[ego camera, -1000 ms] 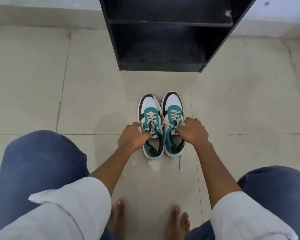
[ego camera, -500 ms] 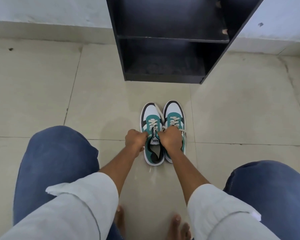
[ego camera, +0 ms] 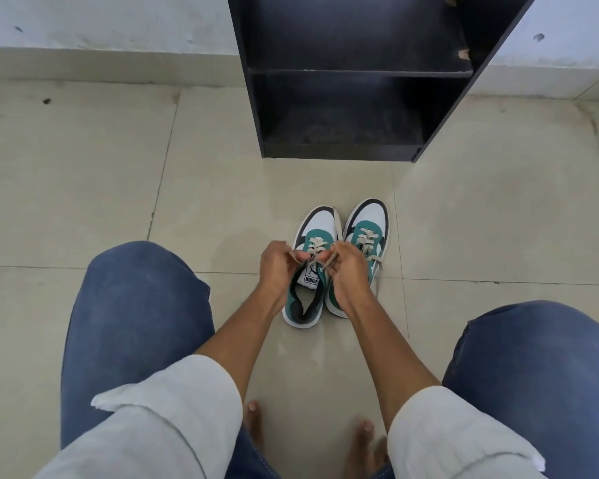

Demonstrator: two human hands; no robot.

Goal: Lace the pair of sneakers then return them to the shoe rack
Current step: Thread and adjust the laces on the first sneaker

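Observation:
Two white, teal and black sneakers stand side by side on the floor, toes pointing away from me. Over the left sneaker, my left hand pinches one end of its cream lace. My right hand pinches the other end, which runs up past the toe. The right sneaker is laced, its heel hidden behind my right hand, and a loose lace end trails beside it. The black shoe rack stands open just beyond the shoes, its shelves bare.
Beige floor tiles surround the shoes. My knees in blue jeans flank my arms, and my bare toes show below. A pale wall with a skirting runs behind the rack.
My right hand left the right sneaker and came over the left one. Both hands now pull the left sneaker's lace ends up and apart. The view tilted, showing more of the rack.

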